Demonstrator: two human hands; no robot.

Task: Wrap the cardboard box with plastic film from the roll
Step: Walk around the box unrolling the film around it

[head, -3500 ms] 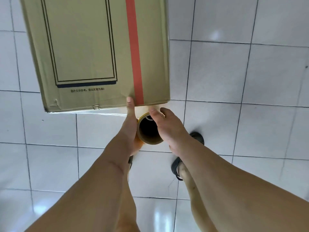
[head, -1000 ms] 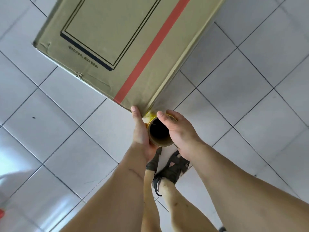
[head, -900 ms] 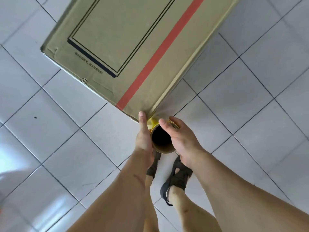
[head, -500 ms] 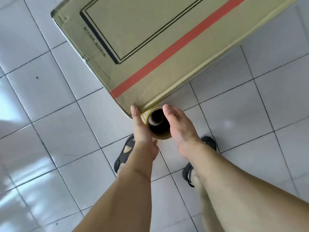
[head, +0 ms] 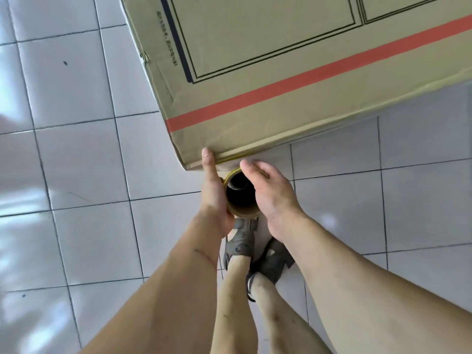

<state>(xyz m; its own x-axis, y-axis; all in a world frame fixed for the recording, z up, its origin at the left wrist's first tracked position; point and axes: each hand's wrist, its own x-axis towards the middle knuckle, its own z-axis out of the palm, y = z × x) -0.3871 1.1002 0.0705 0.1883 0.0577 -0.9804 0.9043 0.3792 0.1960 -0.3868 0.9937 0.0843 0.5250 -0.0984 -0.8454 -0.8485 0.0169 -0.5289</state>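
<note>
You have the roll (head: 241, 198) clamped upright between both palms, left hand (head: 213, 192) and right hand (head: 270, 192), its hollow core facing you. It sits just beside the near corner of the cardboard box (head: 268, 72) (red stripe on top), which stands on the tiled floor (head: 76, 175).

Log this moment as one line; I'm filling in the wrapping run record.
step: wrapping | left hand: holding roll | right hand: holding roll | roll: upright at near corner of cardboard box | surface: tiled floor
</note>
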